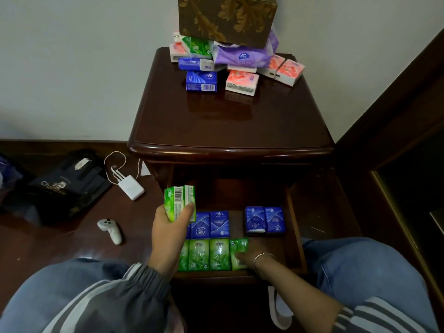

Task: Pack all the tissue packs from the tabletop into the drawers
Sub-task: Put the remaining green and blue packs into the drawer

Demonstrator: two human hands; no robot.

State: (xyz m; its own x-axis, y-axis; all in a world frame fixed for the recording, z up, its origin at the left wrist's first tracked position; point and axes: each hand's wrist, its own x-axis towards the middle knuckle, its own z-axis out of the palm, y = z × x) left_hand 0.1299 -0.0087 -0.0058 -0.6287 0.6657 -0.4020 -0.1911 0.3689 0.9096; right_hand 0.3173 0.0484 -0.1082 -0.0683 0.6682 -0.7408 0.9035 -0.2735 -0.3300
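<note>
Head view, barcode (178,194) on green pack (171,203)

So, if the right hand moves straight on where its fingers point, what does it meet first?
The right hand points left: first the end green pack that its fingers touch, then likely the next green pack of the row.

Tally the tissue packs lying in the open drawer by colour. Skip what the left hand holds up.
Blue packs: 4
Green packs: 4, the rightmost under the right hand
Total: 8, leaving out the held green pack and a blue sliver beside the left hand that may be another pack.
</note>
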